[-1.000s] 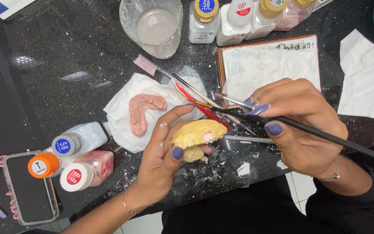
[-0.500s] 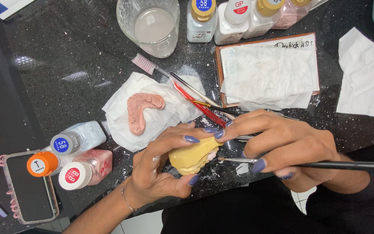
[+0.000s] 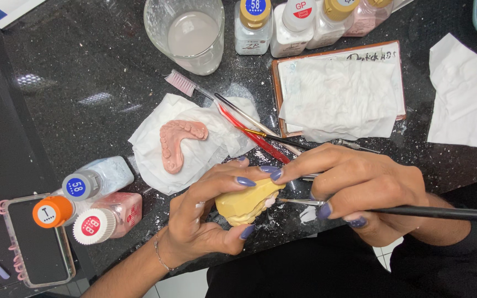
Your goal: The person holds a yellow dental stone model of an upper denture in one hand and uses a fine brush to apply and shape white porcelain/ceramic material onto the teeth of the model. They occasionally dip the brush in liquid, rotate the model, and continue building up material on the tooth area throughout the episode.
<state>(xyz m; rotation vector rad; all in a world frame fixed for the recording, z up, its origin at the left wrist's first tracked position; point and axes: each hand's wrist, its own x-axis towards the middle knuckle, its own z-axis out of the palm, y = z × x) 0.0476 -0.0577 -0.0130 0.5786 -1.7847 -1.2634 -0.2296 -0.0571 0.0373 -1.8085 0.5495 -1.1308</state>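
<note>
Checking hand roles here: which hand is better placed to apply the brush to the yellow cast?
Right. The right hand holds the thin black-handled brush, tip toward the yellow cast; the left hand is occupied gripping that cast.

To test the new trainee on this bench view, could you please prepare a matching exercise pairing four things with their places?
Things:
1. yellow stone dental cast
2. pink wax denture base
3. clear glass of cloudy liquid
4. slim black-handled brush

Places:
A. on crumpled white tissue
B. in the right hand
C. at the far edge of the black counter
D. in the left hand

Pairs: 1-D, 2-A, 3-C, 4-B
</note>
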